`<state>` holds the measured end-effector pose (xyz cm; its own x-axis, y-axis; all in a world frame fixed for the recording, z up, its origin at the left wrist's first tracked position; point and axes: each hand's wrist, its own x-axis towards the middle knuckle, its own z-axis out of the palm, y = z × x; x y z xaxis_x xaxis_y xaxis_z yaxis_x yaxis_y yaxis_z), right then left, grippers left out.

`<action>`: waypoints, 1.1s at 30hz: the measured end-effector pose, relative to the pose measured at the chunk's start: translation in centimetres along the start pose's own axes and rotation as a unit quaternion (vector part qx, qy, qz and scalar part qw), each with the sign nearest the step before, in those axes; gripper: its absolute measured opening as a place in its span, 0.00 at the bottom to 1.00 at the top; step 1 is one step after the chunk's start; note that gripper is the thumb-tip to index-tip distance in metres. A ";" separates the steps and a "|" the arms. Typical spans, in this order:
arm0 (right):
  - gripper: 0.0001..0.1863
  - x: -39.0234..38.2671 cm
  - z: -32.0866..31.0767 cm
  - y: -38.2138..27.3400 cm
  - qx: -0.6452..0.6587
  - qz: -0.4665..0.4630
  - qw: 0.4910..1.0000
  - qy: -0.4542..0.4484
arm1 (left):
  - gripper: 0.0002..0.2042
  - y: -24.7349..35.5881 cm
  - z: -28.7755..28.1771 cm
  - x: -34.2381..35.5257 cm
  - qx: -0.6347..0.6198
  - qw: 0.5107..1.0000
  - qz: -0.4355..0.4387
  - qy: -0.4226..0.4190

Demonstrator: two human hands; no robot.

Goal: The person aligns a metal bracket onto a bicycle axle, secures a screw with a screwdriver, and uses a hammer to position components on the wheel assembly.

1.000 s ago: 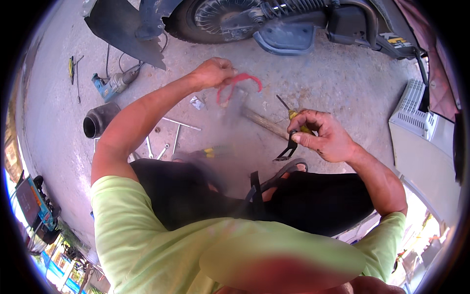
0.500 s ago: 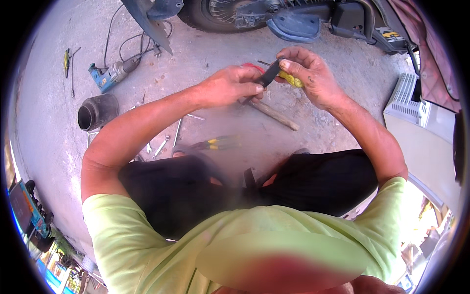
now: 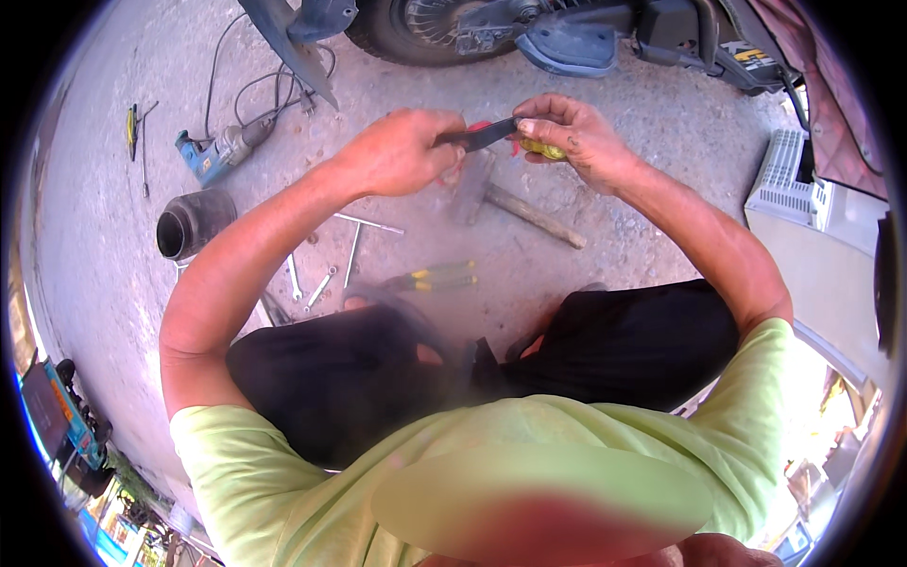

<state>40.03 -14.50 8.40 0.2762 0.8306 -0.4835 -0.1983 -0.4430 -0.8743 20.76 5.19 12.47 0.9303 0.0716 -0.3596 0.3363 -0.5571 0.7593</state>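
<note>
A flat black strip [image 3: 491, 134] spans the gap between my two hands, above the ground. My left hand [image 3: 411, 151] is closed round its left end, with something red [image 3: 479, 127] showing at the fingers. My right hand [image 3: 572, 137] pinches the other end between thumb and fingers. A yellow handle-like piece [image 3: 542, 149] is tucked under that hand's fingers, with a bit of red beside it. Below my hands lies a hammer with a wooden handle [image 3: 535, 216]; its head is blurred. Yellow-handled pliers [image 3: 439, 276] rest nearer my feet.
Left of my hands lie a blue-grey power drill [image 3: 219, 153] with its cord, a dark metal cylinder [image 3: 196, 224], a T-handle wrench [image 3: 355, 248] and small spanners [image 3: 321, 288]. A scooter [image 3: 567, 49] stands ahead. A pale cabinet [image 3: 822, 255] is at the right.
Both hands have shifted left, the left one further, widening the gap between them. The black strip has turned closer to level, and more of the hammer and pliers shows.
</note>
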 end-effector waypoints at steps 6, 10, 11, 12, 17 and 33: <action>0.25 0.1 0.2 0.5 -0.004 -0.001 1.000 0.014 | 0.13 -0.1 -0.1 0.0 -0.043 0.998 -0.034 -0.032; 0.21 0.2 -0.5 0.7 -0.030 0.014 0.999 -0.006 | 0.14 -1.0 0.0 0.3 -0.110 0.992 -0.043 -0.046; 0.21 0.1 -0.7 0.6 -0.035 0.019 0.999 -0.007 | 0.14 -1.2 -0.1 0.4 -0.106 0.992 -0.053 -0.047; 0.20 0.0 -0.9 0.4 -0.039 0.024 0.999 -0.007 | 0.14 -1.5 -0.2 0.6 -0.102 0.992 -0.063 -0.047; 0.24 -1.3 -1.4 -1.4 -0.127 -0.029 0.991 0.020 | 0.14 -2.7 -0.8 1.3 -0.081 0.991 -0.098 -0.048; 0.24 -5.5 -0.6 -6.7 -0.139 -0.180 0.974 -0.013 | 0.18 -6.9 -1.5 2.1 0.064 0.988 -0.113 0.080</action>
<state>40.41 -16.32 16.85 0.2550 0.9559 -0.1456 0.1707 -0.1927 -0.9663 20.60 10.37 7.31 0.8481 0.3308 -0.4138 0.5266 -0.6117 0.5903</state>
